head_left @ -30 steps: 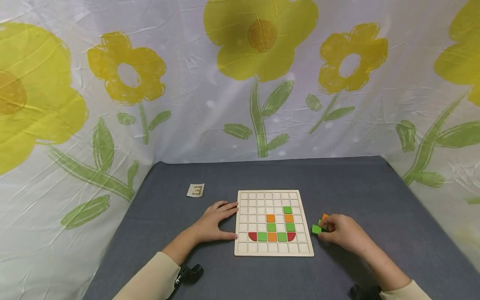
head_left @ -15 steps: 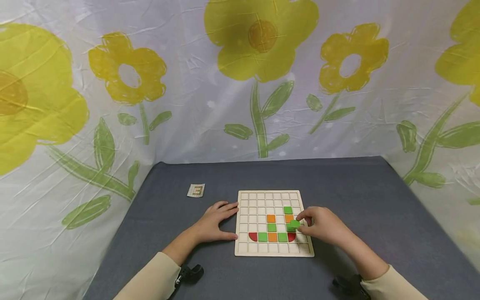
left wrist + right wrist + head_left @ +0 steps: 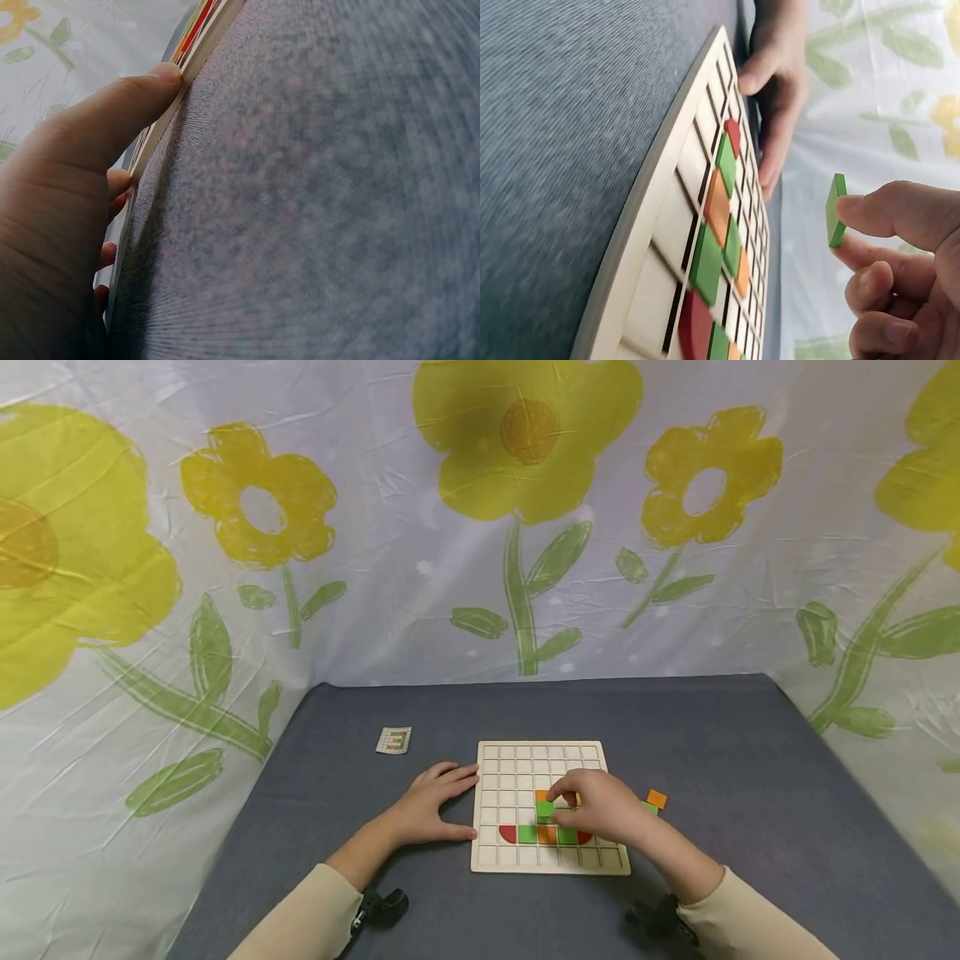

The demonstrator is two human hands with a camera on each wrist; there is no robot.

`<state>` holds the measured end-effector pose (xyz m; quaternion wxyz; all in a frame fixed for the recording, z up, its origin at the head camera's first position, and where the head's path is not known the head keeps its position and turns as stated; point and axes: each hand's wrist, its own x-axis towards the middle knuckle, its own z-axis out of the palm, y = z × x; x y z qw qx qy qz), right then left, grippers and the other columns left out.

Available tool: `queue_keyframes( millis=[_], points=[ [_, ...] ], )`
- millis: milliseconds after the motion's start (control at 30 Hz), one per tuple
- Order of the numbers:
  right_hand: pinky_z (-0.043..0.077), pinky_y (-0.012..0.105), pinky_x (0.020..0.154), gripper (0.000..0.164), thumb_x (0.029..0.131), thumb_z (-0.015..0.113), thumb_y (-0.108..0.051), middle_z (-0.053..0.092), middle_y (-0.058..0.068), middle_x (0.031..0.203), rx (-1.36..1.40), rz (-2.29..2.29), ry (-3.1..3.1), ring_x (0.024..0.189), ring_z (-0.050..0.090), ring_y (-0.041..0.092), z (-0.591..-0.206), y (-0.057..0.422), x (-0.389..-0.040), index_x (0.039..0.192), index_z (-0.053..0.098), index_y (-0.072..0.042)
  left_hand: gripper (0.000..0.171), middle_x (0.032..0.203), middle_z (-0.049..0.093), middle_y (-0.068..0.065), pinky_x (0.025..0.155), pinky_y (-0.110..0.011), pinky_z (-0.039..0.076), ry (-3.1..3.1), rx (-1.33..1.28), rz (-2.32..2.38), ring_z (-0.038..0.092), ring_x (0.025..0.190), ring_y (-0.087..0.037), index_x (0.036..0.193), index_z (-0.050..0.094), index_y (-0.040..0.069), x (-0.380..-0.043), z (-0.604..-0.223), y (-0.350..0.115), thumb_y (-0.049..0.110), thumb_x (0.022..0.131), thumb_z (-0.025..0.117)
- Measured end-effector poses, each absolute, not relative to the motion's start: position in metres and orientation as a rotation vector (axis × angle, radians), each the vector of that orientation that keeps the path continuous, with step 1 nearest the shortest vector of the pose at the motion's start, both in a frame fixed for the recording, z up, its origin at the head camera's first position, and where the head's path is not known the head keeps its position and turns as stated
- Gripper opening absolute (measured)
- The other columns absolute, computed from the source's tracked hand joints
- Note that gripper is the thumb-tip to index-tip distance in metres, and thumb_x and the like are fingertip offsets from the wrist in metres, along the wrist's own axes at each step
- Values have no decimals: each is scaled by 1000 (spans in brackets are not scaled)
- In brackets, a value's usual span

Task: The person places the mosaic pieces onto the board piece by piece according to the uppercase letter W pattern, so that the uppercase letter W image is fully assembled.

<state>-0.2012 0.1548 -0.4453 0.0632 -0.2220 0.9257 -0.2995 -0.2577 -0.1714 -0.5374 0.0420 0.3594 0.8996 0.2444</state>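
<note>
A wooden grid board [image 3: 517,863] lies on the table. In its cells sit several green and orange square tiles, plus a red rounded tile [image 3: 507,834] at each end of the lower row. My left hand [image 3: 426,807] rests at the board's left edge, fingers spread and thumb against the side, as the left wrist view also shows. Over the board, my right hand [image 3: 600,806] pinches a green square tile [image 3: 835,213] between thumb and index finger, held above the surface. That hand hides part of the right-hand column of tiles.
Right of the board lie an orange tile [image 3: 657,798] and a green tile [image 3: 650,808], partly behind the right wrist. A small patterned card [image 3: 393,740] lies beyond the left hand. A flowered cloth [image 3: 390,568] hangs behind the table.
My right hand has picked up a green tile from the loose tiles at the right and carried it leftward over the board's middle. The left hand has stayed at the board's edge.
</note>
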Motion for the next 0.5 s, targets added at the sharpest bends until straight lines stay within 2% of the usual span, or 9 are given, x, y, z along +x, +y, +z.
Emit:
queue_keyframes(
  millis=[233, 433, 500],
  points=[
    [39, 28, 61, 16, 83, 83, -15, 53, -7, 70, -748, -877, 2793, 67, 47, 9, -448, 131, -208, 99, 80, -12, 93, 166, 33, 5, 114, -64, 22, 2757, 1088, 742, 27, 149, -31, 159, 44, 20, -257, -537, -171, 67, 85, 73],
    [32, 26, 52, 18, 82, 79, -14, 50, -10, 62, -750, -844, 2756, 55, 39, 6, -460, 114, -216, 100, 80, -12, 92, 165, 33, 4, 114, -64, 22, 2755, 1093, 738, 27, 149, -31, 159, 43, 20, -257, -536, -170, 66, 85, 74],
    [33, 26, 51, 19, 80, 78, -12, 53, -10, 62, -737, -844, 2737, 54, 40, 6, -463, 109, -218, 98, 81, -12, 92, 165, 34, 4, 114, -64, 21, 2752, 1092, 744, 27, 149, -32, 158, 44, 19, -257, -535, -171, 65, 85, 75]
  ],
)
